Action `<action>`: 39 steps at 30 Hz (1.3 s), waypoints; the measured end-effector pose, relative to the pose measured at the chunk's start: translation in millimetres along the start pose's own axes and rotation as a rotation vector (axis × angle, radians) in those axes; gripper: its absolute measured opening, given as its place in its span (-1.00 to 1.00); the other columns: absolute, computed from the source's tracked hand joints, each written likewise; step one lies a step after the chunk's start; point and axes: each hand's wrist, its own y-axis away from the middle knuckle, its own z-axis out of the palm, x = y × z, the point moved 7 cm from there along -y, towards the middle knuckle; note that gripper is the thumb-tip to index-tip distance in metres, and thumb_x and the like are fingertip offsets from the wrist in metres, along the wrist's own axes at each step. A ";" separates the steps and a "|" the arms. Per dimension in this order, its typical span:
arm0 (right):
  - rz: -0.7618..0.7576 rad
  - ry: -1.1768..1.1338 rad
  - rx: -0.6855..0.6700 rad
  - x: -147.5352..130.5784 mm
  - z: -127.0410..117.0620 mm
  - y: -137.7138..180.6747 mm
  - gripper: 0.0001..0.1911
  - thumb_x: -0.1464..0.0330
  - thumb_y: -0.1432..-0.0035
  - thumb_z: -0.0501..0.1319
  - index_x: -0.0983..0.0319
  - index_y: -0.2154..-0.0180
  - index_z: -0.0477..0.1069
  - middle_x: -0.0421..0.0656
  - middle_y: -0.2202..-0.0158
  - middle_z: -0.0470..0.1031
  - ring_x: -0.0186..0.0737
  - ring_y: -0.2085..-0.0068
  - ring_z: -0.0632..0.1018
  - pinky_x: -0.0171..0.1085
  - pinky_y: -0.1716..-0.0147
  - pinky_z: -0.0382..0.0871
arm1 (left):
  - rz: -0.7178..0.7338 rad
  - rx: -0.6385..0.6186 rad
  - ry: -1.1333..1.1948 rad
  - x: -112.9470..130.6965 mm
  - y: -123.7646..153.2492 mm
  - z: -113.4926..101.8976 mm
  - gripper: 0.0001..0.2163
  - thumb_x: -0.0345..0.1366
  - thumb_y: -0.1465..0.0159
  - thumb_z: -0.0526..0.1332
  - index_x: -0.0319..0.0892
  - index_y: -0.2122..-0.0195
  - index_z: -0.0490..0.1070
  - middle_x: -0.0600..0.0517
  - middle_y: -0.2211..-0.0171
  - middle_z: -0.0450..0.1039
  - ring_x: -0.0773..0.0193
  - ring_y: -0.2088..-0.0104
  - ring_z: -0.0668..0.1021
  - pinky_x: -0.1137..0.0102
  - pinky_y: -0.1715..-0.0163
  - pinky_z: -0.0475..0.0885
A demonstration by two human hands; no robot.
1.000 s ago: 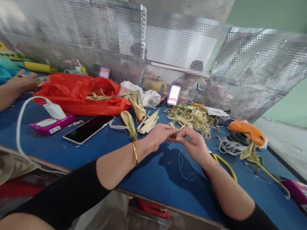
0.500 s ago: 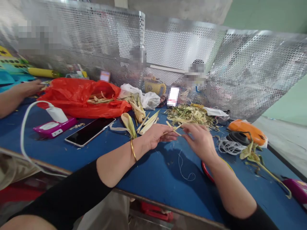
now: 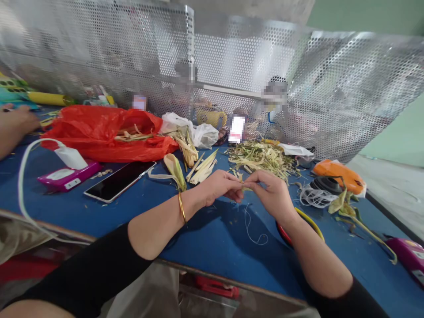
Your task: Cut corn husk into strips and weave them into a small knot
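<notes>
Husks (image 3: 137, 135) in red bag (image 3: 77, 132), strip (image 3: 240, 177) in fingers (image 3: 259, 177)

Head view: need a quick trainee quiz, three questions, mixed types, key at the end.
1. Multiple choice: what do the left hand and the right hand pinch between them?
A) a coil of white cord
B) a pale plant strip
C) an orange packet

2. True or false: the dark-screened phone lies nearer the person than the red plastic bag.

3. Fill in: the bangle worn near the left hand is ____ in colour.

Key: 1. B; 2. True; 3. gold
</notes>
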 end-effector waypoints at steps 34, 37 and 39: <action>0.537 -0.502 0.202 41.1 12.3 11.8 -0.79 0.22 0.00 0.26 0.23 0.52 0.41 -0.26 0.61 0.37 -0.33 0.53 0.35 -0.30 0.48 0.21 | 0.248 0.106 0.145 7.0 0.3 7.8 -0.76 -0.32 -0.03 0.37 -0.18 0.33 0.34 0.13 0.46 0.47 0.40 0.41 0.50 0.47 0.32 0.32; 0.559 -0.565 0.197 41.4 14.9 12.6 -0.80 0.23 0.05 0.28 0.22 0.54 0.40 -0.26 0.63 0.36 -0.32 0.54 0.35 -0.30 0.50 0.22 | 0.254 0.077 0.125 7.7 -0.6 8.1 -0.80 -0.33 -0.02 0.36 -0.20 0.39 0.36 0.14 0.47 0.44 0.39 0.40 0.49 0.43 0.25 0.34; 0.567 -0.582 0.219 43.2 14.9 13.7 -0.81 0.25 0.09 0.30 0.21 0.56 0.39 -0.27 0.62 0.36 -0.33 0.54 0.34 -0.31 0.51 0.22 | 0.247 0.048 0.093 8.0 -1.2 8.2 -0.82 -0.31 -0.02 0.37 -0.21 0.41 0.39 0.13 0.48 0.43 0.40 0.43 0.47 0.42 0.26 0.34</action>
